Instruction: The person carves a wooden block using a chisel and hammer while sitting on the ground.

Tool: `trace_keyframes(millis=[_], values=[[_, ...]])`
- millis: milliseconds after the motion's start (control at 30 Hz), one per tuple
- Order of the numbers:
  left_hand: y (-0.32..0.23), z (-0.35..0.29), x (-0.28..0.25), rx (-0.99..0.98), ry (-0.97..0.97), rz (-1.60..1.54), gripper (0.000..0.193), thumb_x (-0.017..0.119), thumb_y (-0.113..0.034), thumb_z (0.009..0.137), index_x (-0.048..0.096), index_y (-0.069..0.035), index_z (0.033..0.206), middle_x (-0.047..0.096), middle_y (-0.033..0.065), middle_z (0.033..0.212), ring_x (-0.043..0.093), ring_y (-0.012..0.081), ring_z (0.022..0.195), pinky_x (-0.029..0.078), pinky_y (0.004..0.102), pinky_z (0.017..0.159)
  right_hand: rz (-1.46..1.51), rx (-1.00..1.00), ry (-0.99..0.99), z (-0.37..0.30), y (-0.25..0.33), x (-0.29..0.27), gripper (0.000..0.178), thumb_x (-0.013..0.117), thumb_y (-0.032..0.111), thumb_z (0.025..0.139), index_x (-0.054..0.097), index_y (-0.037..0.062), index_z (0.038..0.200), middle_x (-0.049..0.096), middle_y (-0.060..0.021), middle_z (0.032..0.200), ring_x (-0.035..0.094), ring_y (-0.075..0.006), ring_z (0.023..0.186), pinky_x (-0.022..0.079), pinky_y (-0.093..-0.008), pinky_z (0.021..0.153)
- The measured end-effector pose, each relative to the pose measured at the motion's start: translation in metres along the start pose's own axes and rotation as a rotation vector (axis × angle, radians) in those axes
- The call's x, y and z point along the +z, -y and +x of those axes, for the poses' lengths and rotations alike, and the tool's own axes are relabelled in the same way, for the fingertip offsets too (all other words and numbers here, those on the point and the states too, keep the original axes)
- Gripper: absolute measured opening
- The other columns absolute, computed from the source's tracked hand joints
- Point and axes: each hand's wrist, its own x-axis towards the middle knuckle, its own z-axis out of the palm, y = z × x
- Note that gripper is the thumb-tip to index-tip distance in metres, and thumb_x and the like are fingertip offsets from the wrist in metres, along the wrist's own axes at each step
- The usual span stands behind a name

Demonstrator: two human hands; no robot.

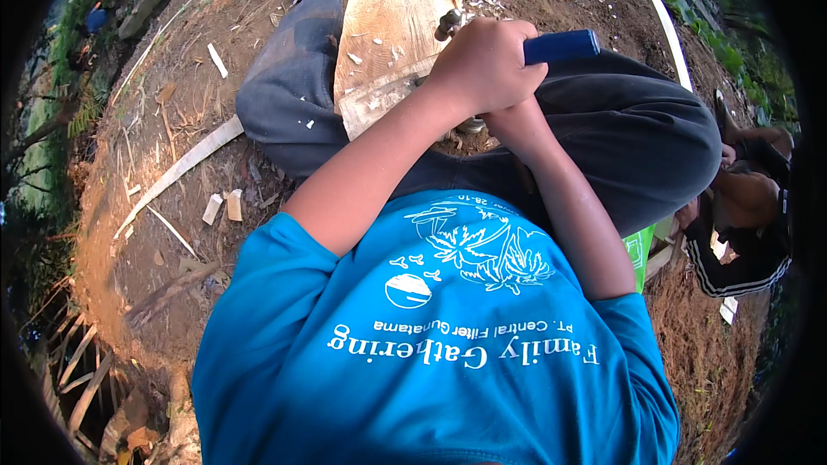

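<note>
My left hand (491, 56) is closed in a fist around the blue handle (562, 46) of what looks like a hammer. The handle's butt sticks out to the right, and a dark, rounded metal end (448, 24) shows at the far side of the fist. Just under it, my right hand (514, 120) is partly covered; its fingers look closed, and what they hold is hidden. A pale wooden slab (401, 4) lies between my legs, with wood chips on it. A lighter wood piece (366, 108) crosses its near end, partly behind my left forearm.
Wood shavings and short offcuts (213, 208) are scattered on the bare soil. A long curved strip (185, 159) lies left of my bent leg, and another pale strip (663, 21) at the far right. Another person (745, 198) sits to the right, near a green bag (639, 254).
</note>
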Motion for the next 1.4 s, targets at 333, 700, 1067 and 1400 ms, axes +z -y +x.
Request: trace_keyframes(millis=[333, 700, 1067, 1400], values=[[0.008, -0.020, -0.080, -0.047, -0.345, -0.951, 0.026, 0.050, -0.010, 0.097, 0.042, -0.014, 0.072, 0.037, -0.0054, 0.056, 0.031, 0.0061, 0.044, 0.027, 0.0259, 0.041, 0.011, 0.260, 0.083, 0.003, 0.010, -0.003, 0.050, 0.072, 0.022, 0.094, 0.059, 0.0007, 0.137, 0.072, -0.0170, 0.106, 0.070, -0.0240, 0.098, 0.052, -0.0376, 0.089], [0.039, -0.038, -0.080, 0.008, -0.422, -1.237, 0.026, 0.049, -0.017, 0.098, 0.040, -0.015, 0.075, 0.034, -0.0034, 0.055, 0.030, 0.0088, 0.043, 0.026, 0.0254, 0.041, -0.003, 0.261, 0.075, 0.004, 0.019, -0.002, 0.045, 0.071, 0.023, 0.095, 0.060, -0.0005, 0.132, 0.070, -0.0160, 0.100, 0.065, -0.0214, 0.092, 0.051, -0.0371, 0.086], [0.034, -0.023, -0.050, -0.009, -0.444, -0.886, 0.018, 0.054, -0.004, 0.096, 0.047, -0.010, 0.081, 0.045, -0.0043, 0.064, 0.041, 0.0036, 0.051, 0.033, 0.0232, 0.047, 0.017, 0.207, 0.030, 0.001, 0.006, 0.002, 0.045, 0.073, 0.021, 0.094, 0.060, -0.0014, 0.131, 0.070, -0.0155, 0.098, 0.064, -0.0180, 0.088, 0.051, -0.0357, 0.083], [0.022, -0.001, -0.006, 0.280, -0.365, -0.134, 0.023, 0.070, -0.025, 0.085, 0.067, -0.003, 0.079, 0.063, 0.0094, 0.059, 0.066, 0.0286, 0.055, 0.057, 0.0373, 0.058, -0.110, 0.372, 0.146, 0.006, 0.017, -0.007, 0.038, 0.070, 0.020, 0.095, 0.063, -0.0022, 0.124, 0.071, -0.0165, 0.097, 0.069, -0.0194, 0.092, 0.053, -0.0367, 0.080]])
